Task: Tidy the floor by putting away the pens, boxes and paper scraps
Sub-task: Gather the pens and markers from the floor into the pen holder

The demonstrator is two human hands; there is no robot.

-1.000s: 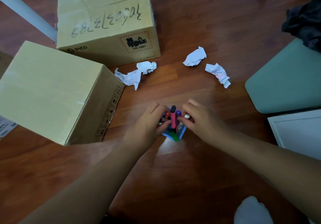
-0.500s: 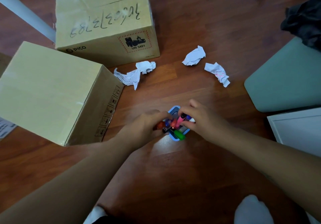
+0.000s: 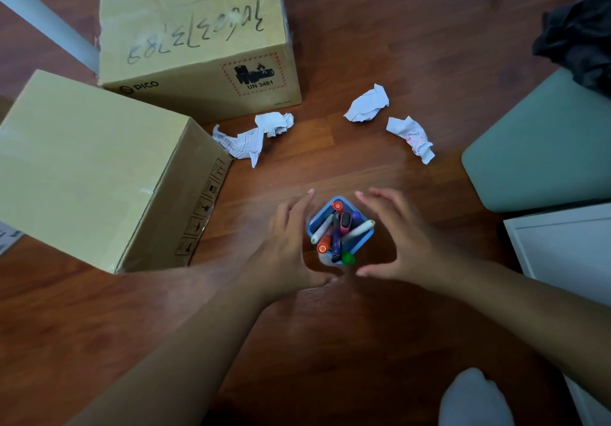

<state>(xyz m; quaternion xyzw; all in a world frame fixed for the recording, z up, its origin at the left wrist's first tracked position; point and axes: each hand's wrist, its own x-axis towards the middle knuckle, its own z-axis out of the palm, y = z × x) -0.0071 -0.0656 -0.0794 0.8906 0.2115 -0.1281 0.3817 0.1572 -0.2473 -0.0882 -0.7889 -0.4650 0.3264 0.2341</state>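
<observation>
A blue square pen holder (image 3: 318,219) stands upright on the wooden floor, with several coloured pens (image 3: 337,232) in it. My left hand (image 3: 289,248) is open just left of the holder, fingers spread. My right hand (image 3: 401,238) is open just right of it. Neither hand touches the holder. Crumpled paper scraps lie beyond: a lined one (image 3: 243,142), a small white one (image 3: 274,123), another (image 3: 367,104) and a pink-marked one (image 3: 413,137). Two cardboard boxes sit at the left, a plain one (image 3: 86,167) and one with handwriting (image 3: 195,35).
A pale green stool or seat (image 3: 542,141) stands at the right, dark cloth (image 3: 582,35) on it. A white cabinet edge (image 3: 562,247) is at the lower right. A grey table leg (image 3: 46,18) slants at the upper left. A white-socked foot (image 3: 472,399) shows at the bottom.
Both hands have let go of the pens and holder and spread apart. The holder now stands upright with the pens settled inside.
</observation>
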